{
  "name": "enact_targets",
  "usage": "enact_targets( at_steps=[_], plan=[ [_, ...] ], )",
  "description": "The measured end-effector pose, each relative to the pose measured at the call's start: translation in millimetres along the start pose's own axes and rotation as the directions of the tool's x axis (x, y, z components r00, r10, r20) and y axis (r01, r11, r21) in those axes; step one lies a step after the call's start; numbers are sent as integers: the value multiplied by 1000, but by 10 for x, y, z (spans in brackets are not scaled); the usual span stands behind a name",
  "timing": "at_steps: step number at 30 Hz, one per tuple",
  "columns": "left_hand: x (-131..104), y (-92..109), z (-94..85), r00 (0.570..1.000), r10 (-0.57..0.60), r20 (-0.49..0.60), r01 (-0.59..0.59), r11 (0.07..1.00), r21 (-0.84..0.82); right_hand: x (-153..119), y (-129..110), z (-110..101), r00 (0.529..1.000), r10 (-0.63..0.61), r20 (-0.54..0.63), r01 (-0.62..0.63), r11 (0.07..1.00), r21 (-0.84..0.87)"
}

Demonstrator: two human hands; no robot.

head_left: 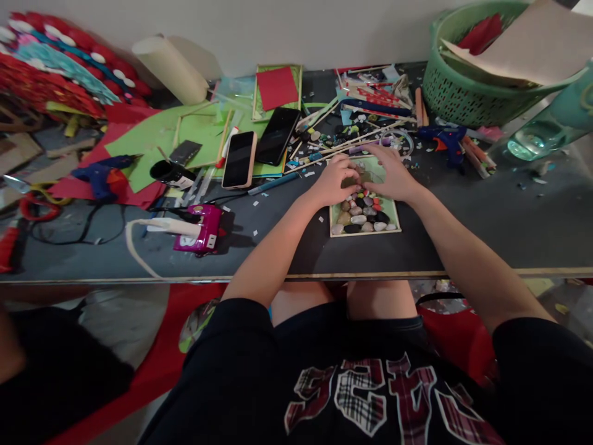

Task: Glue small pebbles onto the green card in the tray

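Note:
A shallow green tray with a pale rim (pixel 397 216) lies on the dark table in front of me. Pebbles (pixel 359 219) in grey, black, white and tan cover its near part, with a few red ones higher up. Over the tray's left side is my left hand (pixel 337 180), its fingers curled in toward the pebbles. My right hand (pixel 393 175) reaches over the right side, thumb and fingers apart, the thumb close to the left fingertips. Anything small between the left fingers is too small to make out.
Two phones (pixel 239 159), a magenta power adapter (pixel 199 230) and a blue glue gun (pixel 102 178) lie to the left. Sticks and scraps litter the back. A second glue gun (pixel 445 139), a green basket (pixel 467 99) and a bottle (pixel 546 127) are at the right.

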State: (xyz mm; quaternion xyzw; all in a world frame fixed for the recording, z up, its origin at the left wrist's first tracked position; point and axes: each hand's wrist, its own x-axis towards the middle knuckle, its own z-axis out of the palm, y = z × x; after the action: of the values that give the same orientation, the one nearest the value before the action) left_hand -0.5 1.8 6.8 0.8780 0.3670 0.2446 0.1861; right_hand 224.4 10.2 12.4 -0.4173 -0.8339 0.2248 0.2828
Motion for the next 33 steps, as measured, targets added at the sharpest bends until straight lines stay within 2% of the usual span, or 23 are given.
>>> enact_targets(
  at_steps=[8, 14, 25, 33],
  plan=[
    [15, 37, 8, 993, 60, 101, -63, 998, 23, 21, 126, 17, 1000, -20, 17, 20, 1000, -12],
    [33, 58, 38, 989, 79, 125, -89, 993, 75, 27, 165, 20, 1000, 1, 21, -1, 1000, 3],
    [3, 36, 70, 990, 124, 61, -130, 984, 123, 50, 214, 67, 1000, -4, 4, 4, 1000, -13],
    [6, -7, 107, 995, 83, 63, -87, 994, 69, 42, 150, 70, 1000, 28, 8, -28, 999, -31]
  ],
)
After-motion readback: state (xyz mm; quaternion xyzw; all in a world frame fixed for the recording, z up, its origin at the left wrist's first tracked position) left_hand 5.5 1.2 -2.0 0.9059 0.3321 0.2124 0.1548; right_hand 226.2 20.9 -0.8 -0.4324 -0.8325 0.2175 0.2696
